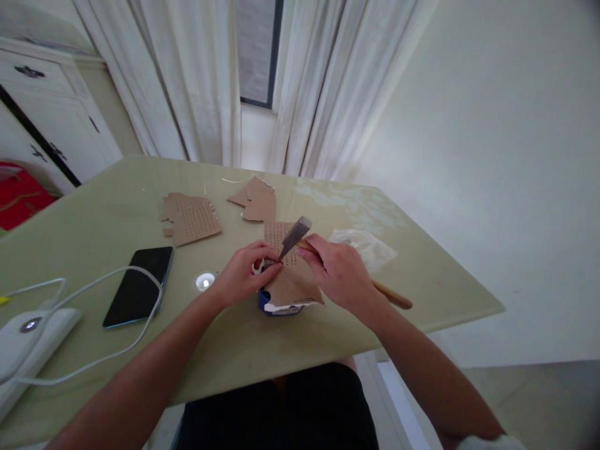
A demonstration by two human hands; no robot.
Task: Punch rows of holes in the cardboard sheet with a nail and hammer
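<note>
My right hand [340, 265] is closed around the wooden handle of a hammer [296, 236]. The hammer's grey metal head slants over the cardboard, its narrow end down at my left fingertips. My left hand [246, 272] is closed in a pinch there; whatever is between finger and thumb is too small to make out. Beneath both hands lies a piece of brown cardboard [295, 284] with rows of small marks or holes on its far part and a torn white near edge. It rests on a blue object [263, 302], mostly hidden under it.
Another marked cardboard piece [192, 217] and torn cardboard scraps [259, 201] lie farther back on the table [225, 369]. Crumpled clear plastic [363, 247] is at the right. On the left are a phone [138, 287], a small clear round container [205, 281], and a white power strip [35, 344] with a cable.
</note>
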